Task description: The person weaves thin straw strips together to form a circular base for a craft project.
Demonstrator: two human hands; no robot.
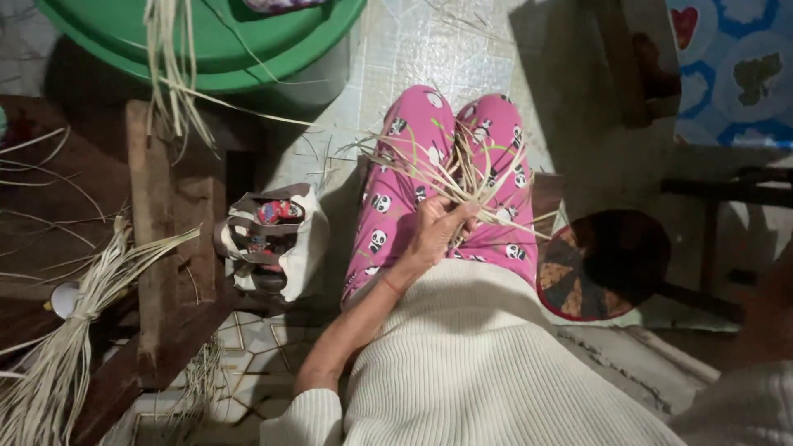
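A: Left hand (435, 227)?

B: Clenched around a fan of thin pale-yellow dried straw strips (450, 173), gripped where they cross, over the lap on pink panda-print trousers (388, 211)

A: Which way do the strips run?

B: They splay from the fist; the main long axis goes from upper left to lower right across the thighs, loose ends toward the knees and some poking out right past the leg

A: Right hand?

B: Not in view, so I cannot tell what it does. Only a cream ribbed sleeve at lower right

A: Surroundings?

B: Pale patterned tile floor (413, 49). A big round green plastic tub (248, 41) at the top, long straw strands draped over its rim. A dark wooden bench (153, 231) on the left, with a tied bundle of the same pale straw (74, 330) lying across it. A small cream cloth bag (285, 239) with colourful items inside stands between the bench and the left leg. A round patchwork fabric fan (599, 264) sits just beside the right thigh

A: Top?

B: Cream ribbed sweater (487, 363)
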